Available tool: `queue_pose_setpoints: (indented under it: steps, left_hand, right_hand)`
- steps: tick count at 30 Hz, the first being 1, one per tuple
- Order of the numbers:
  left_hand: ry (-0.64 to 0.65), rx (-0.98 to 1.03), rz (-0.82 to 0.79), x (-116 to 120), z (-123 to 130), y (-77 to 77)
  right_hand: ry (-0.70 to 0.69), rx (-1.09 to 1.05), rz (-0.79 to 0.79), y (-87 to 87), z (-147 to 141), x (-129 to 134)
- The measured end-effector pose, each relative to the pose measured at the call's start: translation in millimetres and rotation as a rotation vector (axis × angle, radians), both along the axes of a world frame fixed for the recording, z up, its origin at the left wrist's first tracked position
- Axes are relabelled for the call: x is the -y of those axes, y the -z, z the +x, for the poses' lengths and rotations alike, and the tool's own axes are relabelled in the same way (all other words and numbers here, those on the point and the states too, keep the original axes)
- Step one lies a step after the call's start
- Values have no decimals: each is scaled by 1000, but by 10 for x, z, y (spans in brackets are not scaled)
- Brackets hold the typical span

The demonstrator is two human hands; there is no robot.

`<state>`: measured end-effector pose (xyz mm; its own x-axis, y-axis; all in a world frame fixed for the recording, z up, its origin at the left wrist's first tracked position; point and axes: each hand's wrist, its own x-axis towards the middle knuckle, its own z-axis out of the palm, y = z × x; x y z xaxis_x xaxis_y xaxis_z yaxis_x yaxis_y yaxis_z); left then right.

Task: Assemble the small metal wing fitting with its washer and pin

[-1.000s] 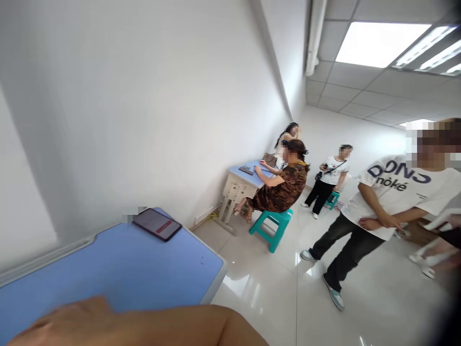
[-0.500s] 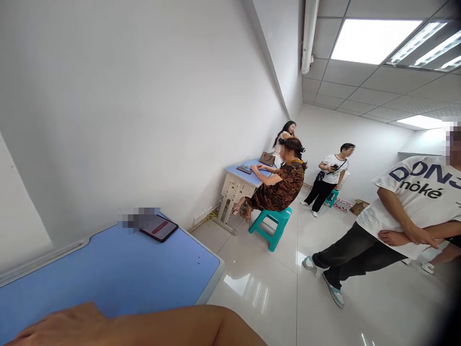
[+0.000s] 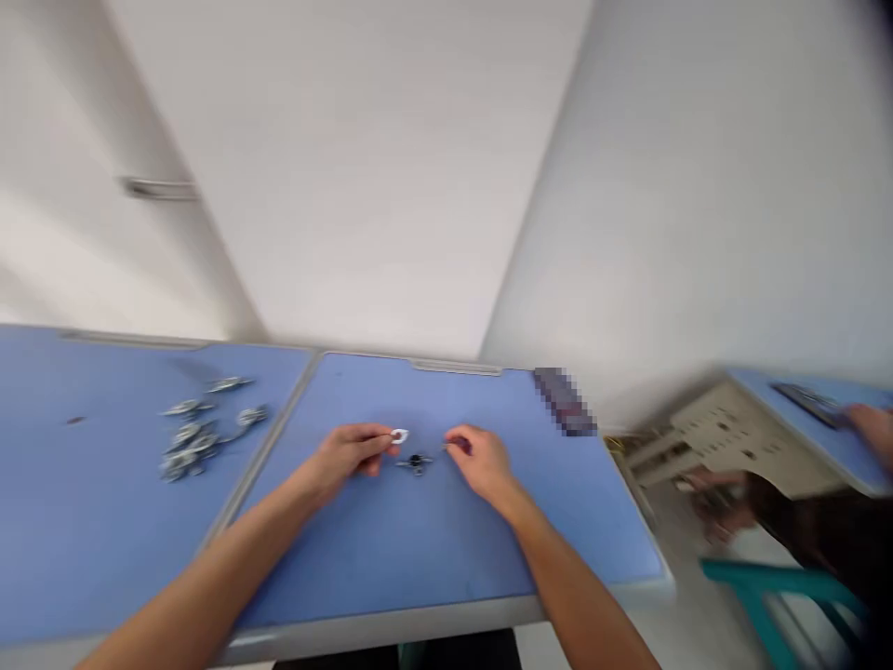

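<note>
White and looped at its end, a small piece (image 3: 399,435) sits between the thumb and forefinger of the left hand (image 3: 355,453), pinched just above the blue desk (image 3: 419,549). The right hand (image 3: 481,462) is a short way off to the right, its thumb and forefinger drawn close together; whether anything is caught between them I cannot tell. On the desktop between the two hands, slightly nearer the person, lies a dark-centred metal part (image 3: 417,462) with thin arms reaching sideways. A dark, pixelated rectangular object (image 3: 564,402) rests near the desk's far right corner. To the left, past the pale seam, a second blue desk (image 3: 84,530) carries a loose cluster of silvery metal pieces (image 3: 188,451), blurred. Well apart on the right, another person's hand (image 3: 872,430) is beside a dark flat object (image 3: 806,402) on a further table (image 3: 760,380), with a teal stool (image 3: 788,582) below
</note>
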<state>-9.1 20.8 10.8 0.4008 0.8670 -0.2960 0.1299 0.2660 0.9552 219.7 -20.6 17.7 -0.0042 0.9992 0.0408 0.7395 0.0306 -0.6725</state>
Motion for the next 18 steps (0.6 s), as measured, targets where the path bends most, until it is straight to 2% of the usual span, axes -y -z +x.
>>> queue_pose_setpoints:
  steps: [1, 3, 8, 11, 14, 18]
  left_hand:
    - [-20, 1, -24, 10, -146, -11]
    - [-25, 13, -44, -14, -261, -35]
    - [-27, -65, 54, -110, -199, -44]
    - [-72, -221, 204, -91, -204, -12]
    - [-134, -398, 425, -33, -204, 18]
    - [-80, -520, 642, 25, -171, 57]
  right_hand:
    - [-16, -33, -8, 22, 8, -52]
    - [-14, -132, -47, 50, -2, -88]
    - [14, -209, -115, 8, -40, -11]
    - [11, -231, -124, -9, -46, -17]
    - [2, -228, -105, 11, -59, -28]
    - [-37, -157, -42, 68, -75, -18]
